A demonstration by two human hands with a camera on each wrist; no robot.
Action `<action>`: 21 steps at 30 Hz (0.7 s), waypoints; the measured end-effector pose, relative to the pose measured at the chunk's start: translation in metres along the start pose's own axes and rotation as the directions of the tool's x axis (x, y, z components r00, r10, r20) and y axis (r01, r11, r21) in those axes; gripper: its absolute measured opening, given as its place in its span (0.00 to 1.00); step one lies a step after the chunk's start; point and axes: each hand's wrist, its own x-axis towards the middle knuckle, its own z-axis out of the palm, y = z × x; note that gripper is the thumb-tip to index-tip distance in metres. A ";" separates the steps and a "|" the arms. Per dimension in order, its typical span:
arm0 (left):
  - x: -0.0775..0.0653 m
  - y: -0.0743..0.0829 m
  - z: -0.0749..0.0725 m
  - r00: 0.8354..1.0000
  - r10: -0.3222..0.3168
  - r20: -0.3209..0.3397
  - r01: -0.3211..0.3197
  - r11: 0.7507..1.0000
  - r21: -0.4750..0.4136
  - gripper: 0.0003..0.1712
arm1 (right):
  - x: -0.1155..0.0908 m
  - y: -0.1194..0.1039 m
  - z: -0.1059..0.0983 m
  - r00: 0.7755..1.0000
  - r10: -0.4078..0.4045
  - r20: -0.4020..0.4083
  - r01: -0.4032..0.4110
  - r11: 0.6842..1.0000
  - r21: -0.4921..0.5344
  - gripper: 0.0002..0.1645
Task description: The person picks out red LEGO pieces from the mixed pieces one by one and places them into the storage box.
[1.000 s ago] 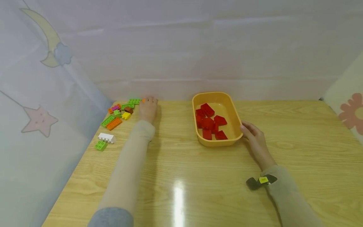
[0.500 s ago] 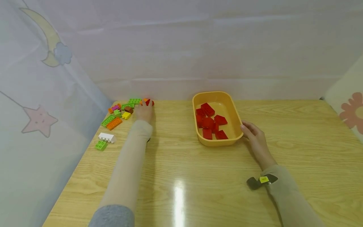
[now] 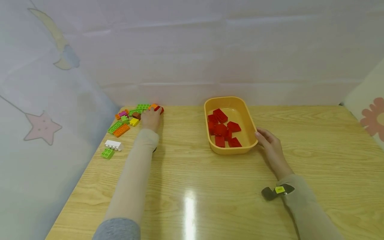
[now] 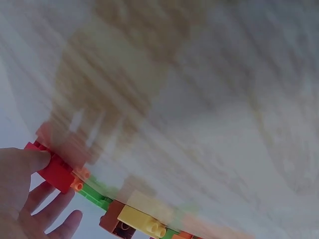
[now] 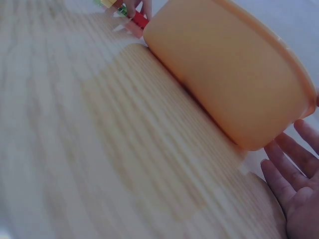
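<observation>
At the far left of the table, my left hand [image 3: 151, 119] has its thumb on a red toy brick [image 3: 160, 109]. The left wrist view shows the thumb against the near face of the red brick [image 4: 56, 174], with the other fingers spread and partly hidden behind it. An orange brick [image 3: 154, 106] touches the red one. My right hand [image 3: 271, 148] holds the near right corner of a yellow-orange plastic tub [image 3: 229, 151], thumb at the rim and fingers along the outer wall. Inside the tub lie several red bricks [image 3: 220, 130], mostly toward its left side.
Several green, orange, yellow, brown and pink bricks [image 3: 121, 129] lie left of my left hand. Closer on the left edge are a white brick [image 3: 113, 144] and a light green brick [image 3: 107, 153]. A pale cloth wall [image 3: 186, 66] stands behind the wooden table [image 3: 210, 186].
My left hand has shifted slightly left and back, so the red brick shows beyond its fingers. The right hand and the tub have stayed in place.
</observation>
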 end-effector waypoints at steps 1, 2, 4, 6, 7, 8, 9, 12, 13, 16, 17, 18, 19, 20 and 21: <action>-0.001 0.000 0.000 1.000 0.002 -0.006 -0.001 1.000 0.001 0.26 | 0.000 0.000 0.000 1.000 0.002 0.002 -0.002 1.000 0.008 0.34; -0.001 0.000 0.000 1.000 0.002 -0.011 -0.002 1.000 0.002 0.26 | 0.000 -0.001 0.000 1.000 0.002 0.003 -0.002 1.000 0.012 0.34; -0.002 0.000 0.000 1.000 -0.001 -0.019 0.001 1.000 0.006 0.26 | 0.000 -0.001 -0.001 1.000 0.003 0.006 -0.003 1.000 0.028 0.34; -0.003 0.002 0.000 1.000 -0.010 -0.029 0.010 1.000 0.009 0.25 | -0.001 -0.002 -0.001 1.000 0.007 0.014 -0.008 0.998 0.065 0.34; -0.003 0.002 -0.001 0.999 -0.016 -0.035 0.016 1.000 0.008 0.25 | -0.001 -0.002 -0.001 1.000 0.004 0.015 -0.005 0.998 0.068 0.34; -0.003 0.004 -0.001 0.999 -0.021 -0.039 0.021 1.000 0.007 0.25 | -0.001 -0.002 -0.001 1.000 0.004 0.016 -0.005 0.997 0.073 0.34; -0.004 0.005 -0.001 0.999 -0.030 -0.039 0.030 1.000 0.004 0.25 | -0.001 -0.003 -0.001 1.000 0.006 0.017 -0.007 0.996 0.084 0.33; -0.004 0.011 -0.001 0.998 -0.050 -0.039 0.050 0.999 -0.012 0.25 | -0.001 -0.002 -0.001 1.000 0.010 0.012 -0.011 0.995 0.095 0.33; -0.005 0.013 -0.002 0.998 -0.055 -0.039 0.055 0.998 -0.023 0.25 | -0.001 -0.002 -0.001 1.000 0.010 0.011 -0.011 0.996 0.090 0.33; -0.006 0.018 -0.002 0.997 -0.070 -0.042 0.067 0.996 -0.058 0.25 | 0.000 -0.001 -0.001 1.000 0.010 0.005 -0.011 0.998 0.063 0.34; -0.006 0.019 -0.003 0.996 -0.074 -0.045 0.070 0.995 -0.075 0.25 | 0.000 -0.001 -0.001 1.000 0.006 0.002 -0.006 0.999 0.040 0.34; -0.007 0.019 -0.004 0.996 -0.079 -0.049 0.074 0.993 -0.093 0.25 | 0.000 0.000 -0.001 1.000 0.007 0.002 -0.007 0.999 0.032 0.34; -0.007 0.020 -0.004 0.995 -0.081 -0.056 0.075 0.991 -0.108 0.25 | 0.000 0.000 -0.001 1.000 0.005 0.002 -0.005 1.000 0.020 0.35; -0.008 0.020 -0.005 0.994 -0.081 -0.067 0.073 0.989 -0.125 0.25 | 0.000 0.000 -0.001 1.000 0.006 -0.001 -0.006 1.000 0.012 0.35; -0.008 0.020 -0.006 0.993 -0.079 -0.088 0.065 0.987 -0.147 0.25 | 0.000 0.000 0.000 1.000 0.011 0.000 -0.011 1.000 0.021 0.35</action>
